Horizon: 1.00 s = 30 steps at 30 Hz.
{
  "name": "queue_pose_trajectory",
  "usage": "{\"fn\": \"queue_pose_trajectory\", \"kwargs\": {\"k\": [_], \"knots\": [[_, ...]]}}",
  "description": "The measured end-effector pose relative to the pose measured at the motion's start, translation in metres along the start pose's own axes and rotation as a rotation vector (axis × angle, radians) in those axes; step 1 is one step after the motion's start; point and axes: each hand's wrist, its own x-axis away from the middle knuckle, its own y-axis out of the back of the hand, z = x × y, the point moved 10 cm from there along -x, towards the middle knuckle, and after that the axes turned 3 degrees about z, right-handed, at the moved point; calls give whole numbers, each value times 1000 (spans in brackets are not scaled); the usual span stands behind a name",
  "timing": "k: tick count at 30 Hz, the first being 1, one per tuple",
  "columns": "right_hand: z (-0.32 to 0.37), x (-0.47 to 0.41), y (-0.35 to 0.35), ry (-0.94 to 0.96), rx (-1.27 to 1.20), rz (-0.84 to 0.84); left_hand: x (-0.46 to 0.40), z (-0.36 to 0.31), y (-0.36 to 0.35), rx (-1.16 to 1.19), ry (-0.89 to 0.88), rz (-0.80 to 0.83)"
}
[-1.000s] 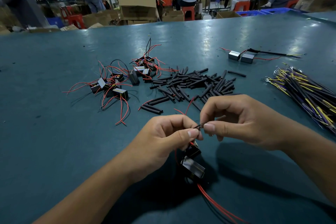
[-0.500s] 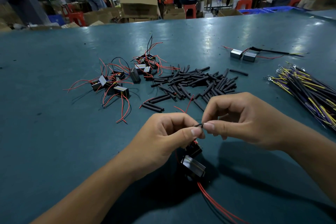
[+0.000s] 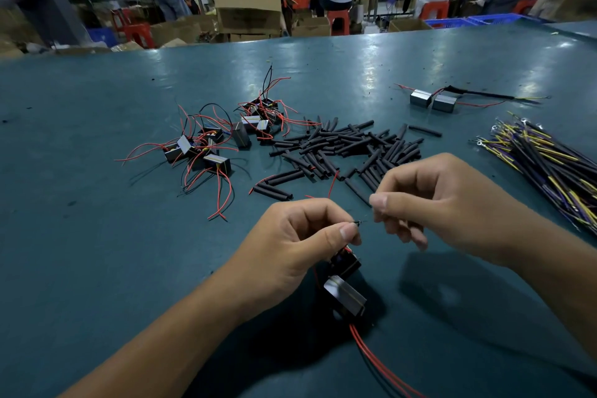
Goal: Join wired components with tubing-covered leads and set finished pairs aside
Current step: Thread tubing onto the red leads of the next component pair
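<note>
Far left on the green table [image 3: 80,236] we see the loose wired components [image 3: 206,147], red leads sprawling, waiting their turn. Just right of them lies the scatter of black tubing pieces [image 3: 349,149].

Now the near middle: our left hand [image 3: 297,245] has thumb and forefinger pinched on the twisted wire ends [image 3: 358,222], other fingers curled, and the two components being joined [image 3: 344,287] hang just under it over the table, red leads trailing toward us. And here's the change: a moment ago both hands met at that twist; our right hand [image 3: 429,200] has now drawn away to the right, thumb and forefinger pressed together, other fingers loosely curled. Whether it holds a strand we cannot tell. We read that as the twist done, with a tube likely next.

Further right, the finished pair [image 3: 433,100] sits set aside at the back, well apart, and the bundle of yellow and black leads [image 3: 549,168] lies at the right edge.
</note>
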Motion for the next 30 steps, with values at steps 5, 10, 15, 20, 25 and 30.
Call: {"fn": "queue_pose_trajectory", "kwargs": {"k": [5, 10, 15, 20, 25, 30], "knots": [[-10, 0, -14, -130, -102, 11, 0, 1, -3, -10, -3, 25], [-15, -1, -18, -173, -140, 11, 0, 1, -6, -16, 4, 39], [-16, 0, -16, -176, -151, 10, 0, 2, -6, -23, 6, 37], [-16, -1, -20, -168, -194, 34, 0, 3, -6, -37, 7, 44], [-22, 1, -25, -210, -265, 60, 1, 2, -6, -37, -2, 47], [-19, 0, -27, -133, -293, 116, 1, 1, -5, -27, 0, 34]]}}
